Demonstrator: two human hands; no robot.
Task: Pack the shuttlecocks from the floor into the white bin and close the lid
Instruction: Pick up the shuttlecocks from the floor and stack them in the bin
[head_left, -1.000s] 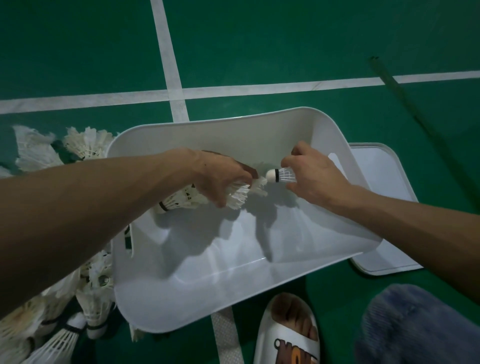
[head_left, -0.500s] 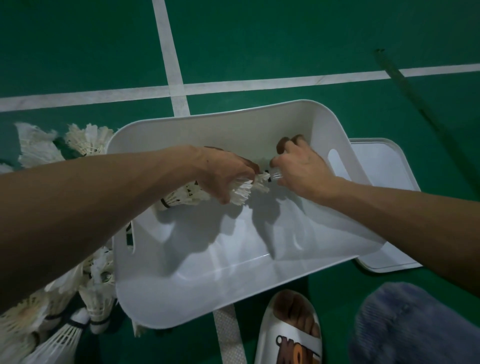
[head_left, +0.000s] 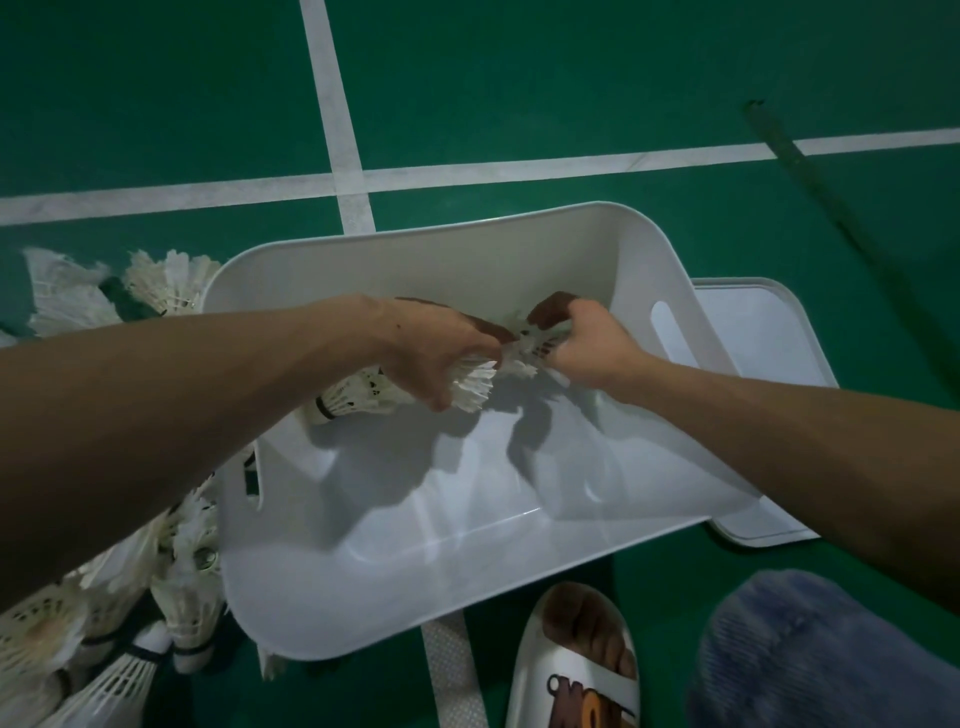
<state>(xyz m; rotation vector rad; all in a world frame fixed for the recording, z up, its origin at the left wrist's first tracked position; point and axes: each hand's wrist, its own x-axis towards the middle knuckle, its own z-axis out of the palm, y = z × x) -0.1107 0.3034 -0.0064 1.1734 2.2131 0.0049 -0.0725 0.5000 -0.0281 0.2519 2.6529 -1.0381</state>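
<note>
Shuttlecocks (head_left: 470, 384) are being clasped inside the white bin (head_left: 519, 582) by left grip (head_left: 441, 348) and right grip (head_left: 582, 343), meeting fingertip to fingertip.

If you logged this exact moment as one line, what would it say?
left hand: holds shuttlecock stack | right hand: grips shuttlecock at the stack's end | over white bin | lid: off, on floor | more shuttlecocks left of bin

Green court floor (head_left: 519, 78) — white bin (head_left: 415, 587), lid (head_left: 769, 332), perhaps a dozen shuttlecocks (head_left: 182, 603).
</note>
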